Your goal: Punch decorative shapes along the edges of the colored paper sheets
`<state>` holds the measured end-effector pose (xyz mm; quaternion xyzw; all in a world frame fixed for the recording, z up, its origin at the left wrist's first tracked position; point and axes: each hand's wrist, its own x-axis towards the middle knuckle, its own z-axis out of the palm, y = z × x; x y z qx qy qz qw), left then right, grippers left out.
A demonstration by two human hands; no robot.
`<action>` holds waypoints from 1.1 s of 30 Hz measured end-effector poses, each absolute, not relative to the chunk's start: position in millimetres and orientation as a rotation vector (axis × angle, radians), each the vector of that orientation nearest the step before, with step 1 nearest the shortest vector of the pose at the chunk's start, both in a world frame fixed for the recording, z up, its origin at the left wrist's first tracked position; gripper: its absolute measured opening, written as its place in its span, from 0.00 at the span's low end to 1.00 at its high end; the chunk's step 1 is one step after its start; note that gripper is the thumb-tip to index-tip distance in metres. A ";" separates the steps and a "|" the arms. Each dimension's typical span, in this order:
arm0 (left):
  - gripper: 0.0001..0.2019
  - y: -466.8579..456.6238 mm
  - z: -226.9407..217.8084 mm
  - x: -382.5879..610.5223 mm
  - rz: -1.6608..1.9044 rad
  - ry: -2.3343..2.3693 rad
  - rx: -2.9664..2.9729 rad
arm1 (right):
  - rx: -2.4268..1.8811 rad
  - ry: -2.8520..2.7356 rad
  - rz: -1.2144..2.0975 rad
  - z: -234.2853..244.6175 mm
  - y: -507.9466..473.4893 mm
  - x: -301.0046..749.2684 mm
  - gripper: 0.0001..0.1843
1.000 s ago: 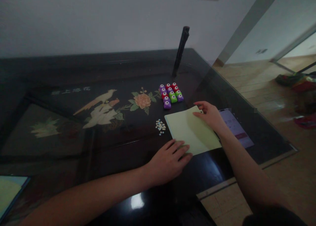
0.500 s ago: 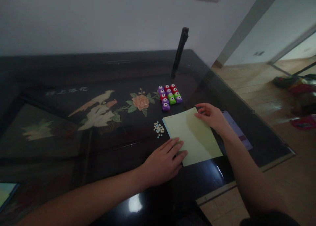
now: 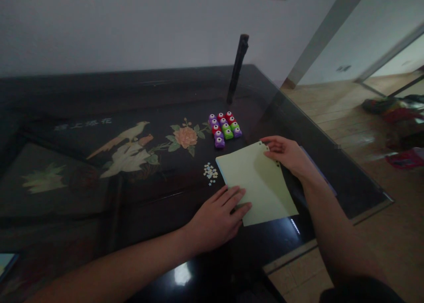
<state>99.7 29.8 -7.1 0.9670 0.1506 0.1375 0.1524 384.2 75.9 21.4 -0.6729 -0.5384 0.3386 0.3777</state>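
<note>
A pale yellow-green sheet of paper (image 3: 253,183) lies on the dark glossy table, with a bluish edge showing along its left side. My left hand (image 3: 220,212) rests with fingers spread over the sheet's lower left edge. At the top right corner, the thumb and fingers of my right hand (image 3: 281,153) pinch the paper, and its right side bends upward. Small dark punched holes show beside those fingers. Left of the sheet is a little pile of star-shaped paper cutouts (image 3: 210,172). Several small craft punches (image 3: 223,129) in purple, red and green stand in rows beyond the sheet.
A flat purplish object (image 3: 318,170), mostly hidden by my right forearm, lies right of the paper. A dark upright post (image 3: 237,69) rises behind the punches. Paper (image 3: 6,262) shows at the table's (image 3: 159,219) far left. A wall (image 3: 132,24) borders the back.
The paper's right side has been raised and curved by my right hand, bringing the punched holes into sight. My left hand stays in place. The view has shifted slightly.
</note>
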 end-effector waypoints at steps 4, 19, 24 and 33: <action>0.22 30.2 -6.3 99.5 0.389 0.461 2.769 | -1.680 -1.344 0.961 24.0 74.2 385.4 0.27; 0.21 30.3 -6.1 99.4 0.373 0.455 2.765 | -1.661 -1.289 0.957 21.0 73.4 379.9 0.23; 0.21 29.6 -5.4 99.4 0.375 0.453 2.764 | -1.891 -1.351 0.656 15.0 77.3 369.4 0.14; 0.21 30.6 -7.2 99.3 0.386 0.447 2.778 | -1.729 -1.326 0.918 18.4 74.8 377.2 0.13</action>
